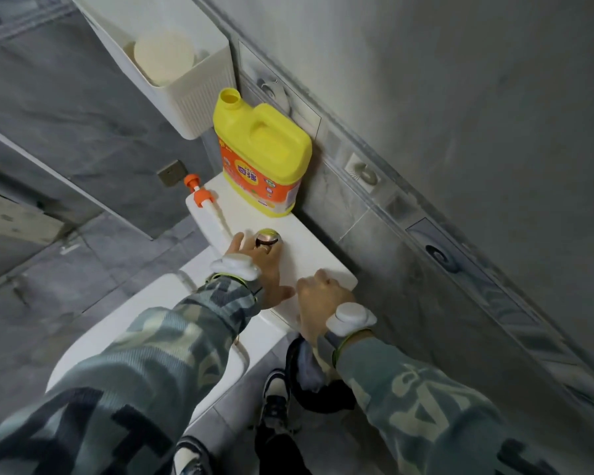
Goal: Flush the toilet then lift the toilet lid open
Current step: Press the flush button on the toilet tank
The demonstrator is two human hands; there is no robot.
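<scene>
A white toilet fills the lower middle of the head view, its lid down and partly hidden under my left sleeve. On top of the white tank sits a round chrome flush button. My left hand lies flat on the tank top with its fingers spread and a fingertip on the near edge of the button. At the tank's near right corner my right hand is curled over the edge and grips it. Both wrists carry white devices.
A yellow detergent jug stands at the back of the tank against the wall. A white bottle with an orange cap lies along the tank's left edge. A white wall bin hangs above. A dark waste bin stands on the floor right of the bowl.
</scene>
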